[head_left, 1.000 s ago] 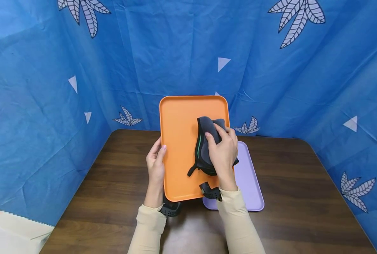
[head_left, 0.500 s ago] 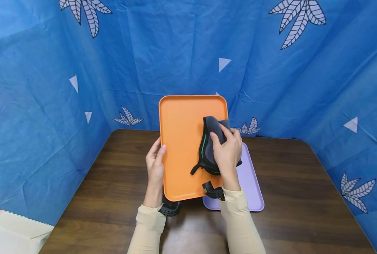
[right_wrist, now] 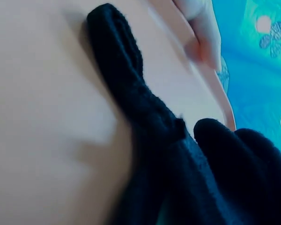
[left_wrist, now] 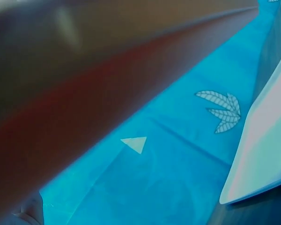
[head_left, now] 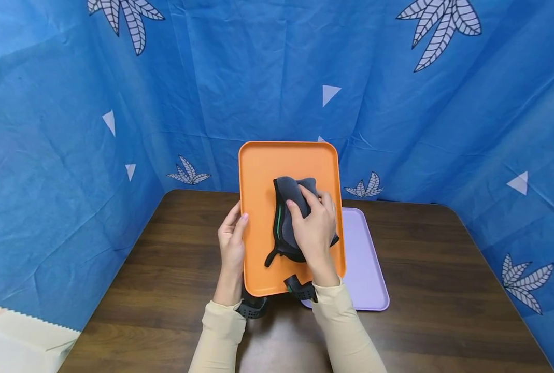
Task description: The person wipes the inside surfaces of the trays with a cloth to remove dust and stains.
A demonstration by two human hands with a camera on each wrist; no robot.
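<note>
Raised over the table, an orange rectangular tray point(head_left: 264, 168) is tilted up with its inner face toward me. My left hand point(head_left: 232, 241) grips its left edge, thumb on the front and fingers behind. A folded dark grey cloth point(head_left: 287, 223) with black edging, a green stripe and a hanging loop lies against the tray's face, pinched by my right hand point(head_left: 317, 228). That loop point(right_wrist: 114, 56) shows large in the right wrist view, close over the tray, with the left thumb point(right_wrist: 208, 42) at the rim beyond. In the left wrist view, the tray's blurred back point(left_wrist: 98, 98) fills the upper left.
A light purple tray point(head_left: 364, 264) lies on the dark wooden table point(head_left: 426, 280), partly hidden behind the orange one. Blue curtains point(head_left: 258, 77) with leaf prints enclose the back and sides. White material point(head_left: 20, 342) shows at the lower left corner.
My right hand moved the cloth slightly right across the tray, then back left and a little down. The orange tray shifted slightly right, with my left hand keeping its grip.
</note>
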